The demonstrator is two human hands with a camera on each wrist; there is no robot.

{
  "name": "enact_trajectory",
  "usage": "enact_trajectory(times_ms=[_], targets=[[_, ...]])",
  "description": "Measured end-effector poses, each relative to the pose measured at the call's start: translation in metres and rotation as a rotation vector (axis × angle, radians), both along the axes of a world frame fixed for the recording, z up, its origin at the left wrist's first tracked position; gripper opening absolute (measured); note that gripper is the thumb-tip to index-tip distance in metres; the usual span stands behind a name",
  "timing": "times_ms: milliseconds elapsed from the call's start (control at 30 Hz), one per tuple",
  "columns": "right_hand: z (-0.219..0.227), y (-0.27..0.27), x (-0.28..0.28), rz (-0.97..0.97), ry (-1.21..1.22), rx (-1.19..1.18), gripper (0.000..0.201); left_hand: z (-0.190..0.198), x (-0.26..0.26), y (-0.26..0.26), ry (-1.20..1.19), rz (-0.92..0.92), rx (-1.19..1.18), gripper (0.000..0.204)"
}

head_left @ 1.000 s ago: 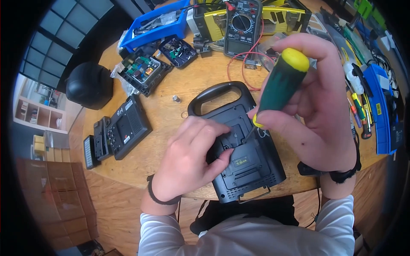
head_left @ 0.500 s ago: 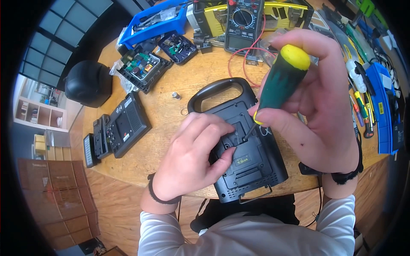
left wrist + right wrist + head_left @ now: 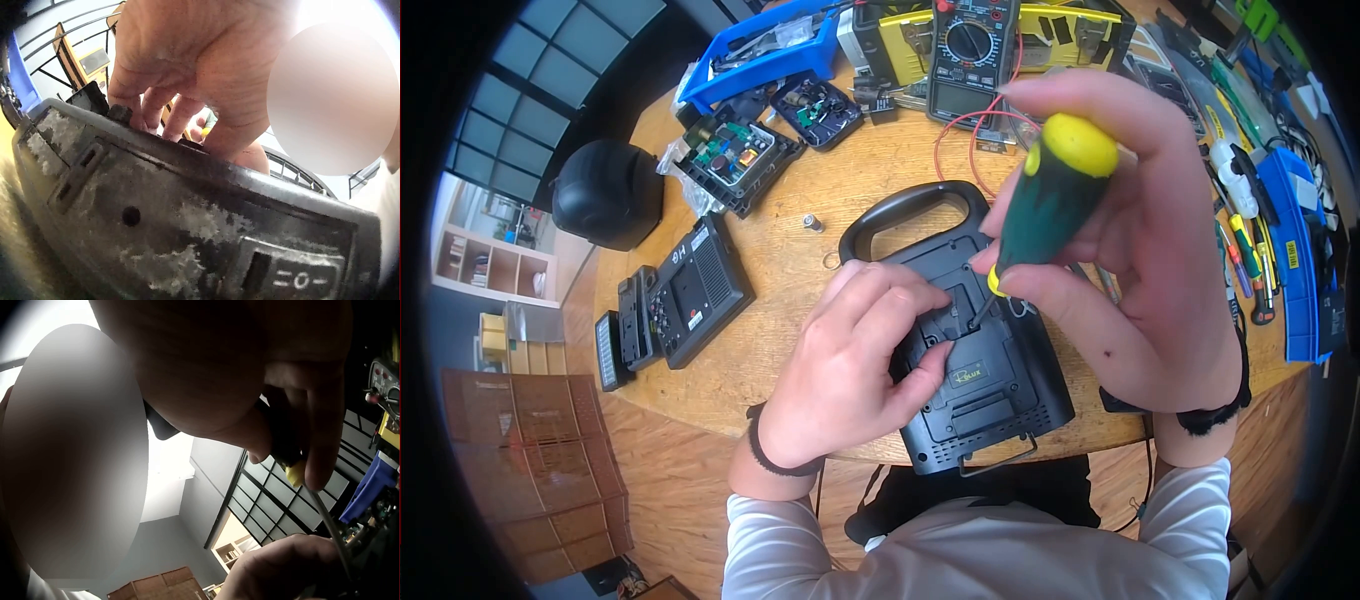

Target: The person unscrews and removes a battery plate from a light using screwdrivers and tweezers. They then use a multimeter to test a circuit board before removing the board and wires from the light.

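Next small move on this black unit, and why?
Probably a light twist of the screwdriver, with the left hand bracing the black unit. The right hand grips the screwdriver, and its shaft runs down to the unit beside the left hand. Whether the tip is seated in a screw, I can't tell.

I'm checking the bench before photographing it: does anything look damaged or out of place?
The black device has blotchy pale patches on its otherwise dark side, possibly wear, dirt or glare; I can't tell which. An opened housing farther left exposes its circuit board.
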State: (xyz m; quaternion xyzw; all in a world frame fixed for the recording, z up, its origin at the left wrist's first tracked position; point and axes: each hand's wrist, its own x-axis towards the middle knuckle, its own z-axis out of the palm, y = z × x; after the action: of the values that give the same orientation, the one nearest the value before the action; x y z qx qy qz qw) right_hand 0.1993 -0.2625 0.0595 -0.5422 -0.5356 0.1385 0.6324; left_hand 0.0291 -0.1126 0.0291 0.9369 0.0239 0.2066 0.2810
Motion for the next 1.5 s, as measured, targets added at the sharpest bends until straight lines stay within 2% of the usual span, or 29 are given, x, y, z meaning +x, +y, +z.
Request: enact_trajectory(times_ms=[33, 100, 133, 200, 233, 300, 433, 500, 733, 900, 1000, 1100, 1500], targets=[[-0.001, 0.003, -0.003, 0.000, 0.000, 0.000, 0.073, 0.000, 0.000, -0.001, -0.003, 0.004, 0.001, 0.033], [-0.004, 0.009, -0.009, 0.016, 0.154, 0.213, 0.074, 0.001, 0.000, -0.002, -0.003, 0.001, -0.011, 0.034], [-0.002, 0.007, -0.007, 0.015, 0.153, 0.213, 0.074, 0.001, 0.000, -0.003, -0.004, -0.001, -0.022, 0.035], [0.002, 0.001, 0.000, 0.084, -0.034, 0.039, 0.073, 0.002, -0.001, -0.001, 0.016, -0.013, -0.028, 0.035], [0.001, 0.001, 0.005, 0.082, -0.035, 0.040, 0.073, 0.002, -0.002, 0.000, 0.036, -0.024, -0.033, 0.035], [-0.002, 0.004, 0.017, 0.077, -0.444, 0.073, 0.070, 0.001, -0.001, -0.001, -0.006, -0.025, 0.017, 0.036], [-0.007, 0.006, 0.004, 0.053, -0.304, 0.073, 0.063, 0.003, -0.003, -0.004, -0.016, -0.017, 0.117, 0.037], [-0.021, 0.017, -0.002, 0.183, 0.062, 0.336, 0.057, 0.005, -0.003, -0.004, -0.022, -0.031, 0.142, 0.036], [-0.009, 0.009, -0.002, 0.102, 0.088, 0.244, 0.055, 0.004, -0.003, -0.006, -0.022, -0.030, 0.133, 0.035], [-0.013, 0.008, 0.003, 0.056, -0.014, 0.257, 0.055, 0.003, 0.000, -0.008, -0.035, 0.016, 0.048, 0.036], [-0.016, 0.008, 0.005, 0.055, -0.091, 0.237, 0.055, 0.002, 0.001, -0.007, -0.049, 0.028, -0.015, 0.036], [-0.014, 0.007, 0.001, 0.055, -0.016, 0.226, 0.054, 0.003, 0.001, -0.006, -0.046, 0.026, -0.036, 0.036], [-0.015, 0.007, 0.002, 0.056, -0.063, 0.211, 0.051, 0.003, 0.001, -0.005, -0.043, 0.021, -0.055, 0.034]])
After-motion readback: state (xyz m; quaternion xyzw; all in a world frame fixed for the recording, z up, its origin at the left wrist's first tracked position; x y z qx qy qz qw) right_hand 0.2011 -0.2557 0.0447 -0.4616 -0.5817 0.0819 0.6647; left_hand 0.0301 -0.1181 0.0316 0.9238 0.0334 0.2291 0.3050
